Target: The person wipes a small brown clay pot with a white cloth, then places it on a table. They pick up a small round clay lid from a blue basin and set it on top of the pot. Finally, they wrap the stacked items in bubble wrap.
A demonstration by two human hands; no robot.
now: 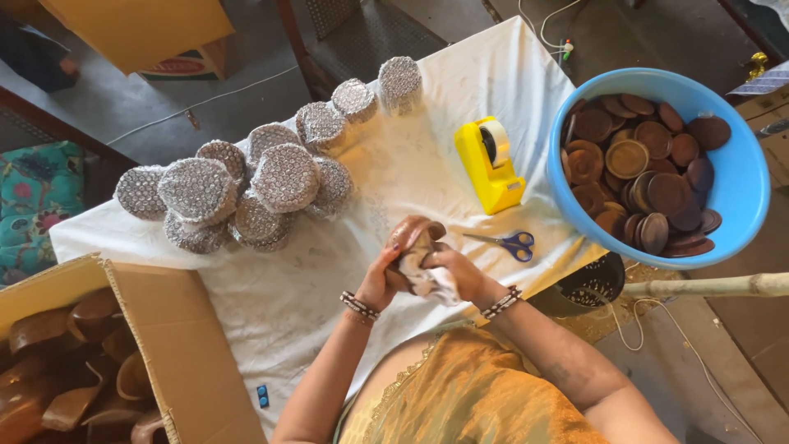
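Over the near edge of the white-covered table [411, 164], my left hand [380, 275] grips a small brown clay bowl [413, 234] from its left side. My right hand [459, 271] presses a crumpled white cloth [429, 279] against the bowl's underside. Both wrists wear beaded bracelets. The bowl is tilted, its rim facing away from me.
Several bubble-wrapped round bundles [246, 185] lie on the table's left half. A yellow tape dispenser [491, 164] and blue-handled scissors [509, 242] lie right of my hands. A blue tub [740, 189] of brown clay dishes stands at right. An open cardboard box [156, 329] with clay pieces sits at lower left.
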